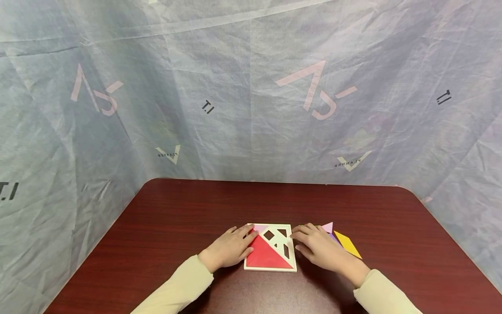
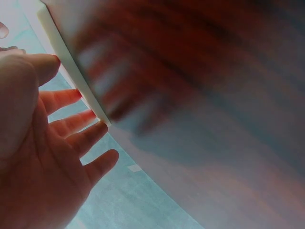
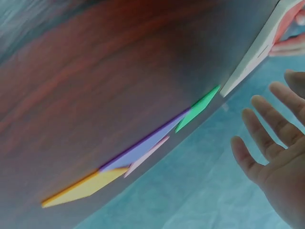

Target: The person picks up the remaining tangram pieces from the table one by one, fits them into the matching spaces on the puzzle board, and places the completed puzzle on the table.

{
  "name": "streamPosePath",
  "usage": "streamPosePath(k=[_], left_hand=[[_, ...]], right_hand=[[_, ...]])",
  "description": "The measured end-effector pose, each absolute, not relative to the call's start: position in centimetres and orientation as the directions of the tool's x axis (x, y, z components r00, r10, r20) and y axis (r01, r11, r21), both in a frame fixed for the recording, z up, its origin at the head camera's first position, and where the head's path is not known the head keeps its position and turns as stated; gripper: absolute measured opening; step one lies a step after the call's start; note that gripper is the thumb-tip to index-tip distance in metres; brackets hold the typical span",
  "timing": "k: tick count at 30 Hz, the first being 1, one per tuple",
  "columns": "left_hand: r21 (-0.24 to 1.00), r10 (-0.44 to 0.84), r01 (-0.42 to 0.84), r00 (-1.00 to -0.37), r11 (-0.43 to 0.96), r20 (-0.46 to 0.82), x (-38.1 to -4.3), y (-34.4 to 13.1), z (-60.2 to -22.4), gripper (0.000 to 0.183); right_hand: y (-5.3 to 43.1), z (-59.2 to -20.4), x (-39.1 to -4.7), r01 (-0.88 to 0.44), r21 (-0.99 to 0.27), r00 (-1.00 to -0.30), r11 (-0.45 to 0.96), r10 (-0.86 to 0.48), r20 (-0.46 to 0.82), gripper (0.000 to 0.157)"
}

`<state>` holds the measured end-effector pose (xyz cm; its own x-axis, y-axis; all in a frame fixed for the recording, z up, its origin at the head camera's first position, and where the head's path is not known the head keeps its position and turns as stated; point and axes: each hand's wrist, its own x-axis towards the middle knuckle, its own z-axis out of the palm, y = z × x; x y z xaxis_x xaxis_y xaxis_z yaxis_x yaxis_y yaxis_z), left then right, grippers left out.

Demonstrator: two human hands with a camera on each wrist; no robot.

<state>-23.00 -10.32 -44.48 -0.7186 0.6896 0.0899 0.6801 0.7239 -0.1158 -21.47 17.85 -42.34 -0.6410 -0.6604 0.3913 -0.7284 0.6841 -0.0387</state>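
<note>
Left hand (image 1: 228,248) and right hand (image 1: 319,248) have loose fingers and grip nothing. The board (image 1: 280,242) is between them; the left hand touches its left edge. Right of the board, closer to the right hand, lie the green piece (image 3: 197,109), purple piece (image 3: 145,147) and pink piece (image 1: 328,227), then the yellow piece (image 1: 347,244), farthest out, its long way slanting off from the board.

I count one left hand (image 1: 227,249), one right hand (image 1: 320,247), one board (image 1: 279,238), one table (image 1: 157,218), four loose pieces: one yellow piece (image 3: 88,187), one purple piece (image 3: 145,144), one green piece (image 3: 198,109), one pink piece (image 3: 147,157).
</note>
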Motion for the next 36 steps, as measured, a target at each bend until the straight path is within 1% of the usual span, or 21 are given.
streamPosePath(k=[13, 19, 25, 32, 36], left_hand=[[-0.132, 0.688, 0.676, -0.72, 0.725, 0.088, -22.9, -10.3, -44.2, 0.046], [-0.127, 0.686, 0.674, -0.723, 0.727, 0.085, -22.9, -10.3, -44.2, 0.046], [-0.12, 0.684, 0.674, -0.725, 0.729, 0.078, -22.9, -10.2, -44.1, 0.046], [-0.118, 0.683, 0.673, -0.727, 0.73, 0.077, -22.9, -10.2, -44.2, 0.046], [-0.121, 0.684, 0.674, -0.725, 0.729, 0.077, -22.9, -10.2, -44.2, 0.046]], right_hand=[[21.6, -42.3, -22.3, -0.644, -0.042, -0.703, 0.763, -0.57, 0.425, 0.025], [23.0, -42.8, -22.4, -0.62, -0.045, -0.717, 0.784, -0.542, 0.438, 0.026], [24.4, -43.0, -22.4, -0.603, -0.028, -0.727, 0.797, -0.534, 0.432, 0.031], [25.9, -43.1, -22.3, -0.557, -0.04, -0.76, 0.83, -0.489, 0.427, 0.026], [26.7, -43.1, -22.1, -0.538, -0.049, -0.783, 0.841, -0.478, 0.398, 0.028]])
